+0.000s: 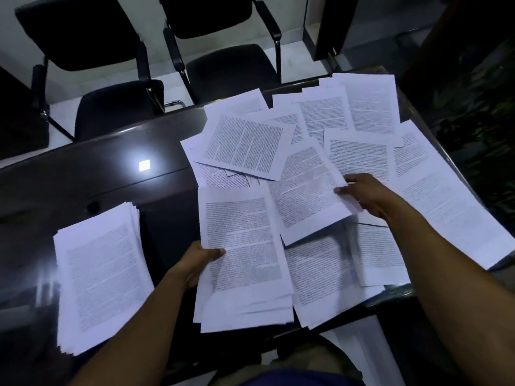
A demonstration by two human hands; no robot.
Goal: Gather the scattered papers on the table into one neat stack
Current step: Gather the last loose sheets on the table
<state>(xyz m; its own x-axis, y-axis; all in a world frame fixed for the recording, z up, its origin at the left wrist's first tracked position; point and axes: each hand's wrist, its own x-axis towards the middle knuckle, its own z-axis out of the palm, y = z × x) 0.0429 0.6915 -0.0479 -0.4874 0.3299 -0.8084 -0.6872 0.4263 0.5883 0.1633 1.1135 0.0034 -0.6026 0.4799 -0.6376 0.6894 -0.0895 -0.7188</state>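
Approx half done: one stack [100,277] set aside on table [83,174], left hand [199,261] grip clamped on bundle [242,263], right hand [365,195] pinching a sheet [306,193], many loose sheets [362,115] left.

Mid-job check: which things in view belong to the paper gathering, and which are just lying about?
Part of the job:
- left hand, holding a sheaf of sheets
- right hand, lifting a single sheet
- loose papers spread over the table
- stack on the left

Just lying about:
- two black chairs
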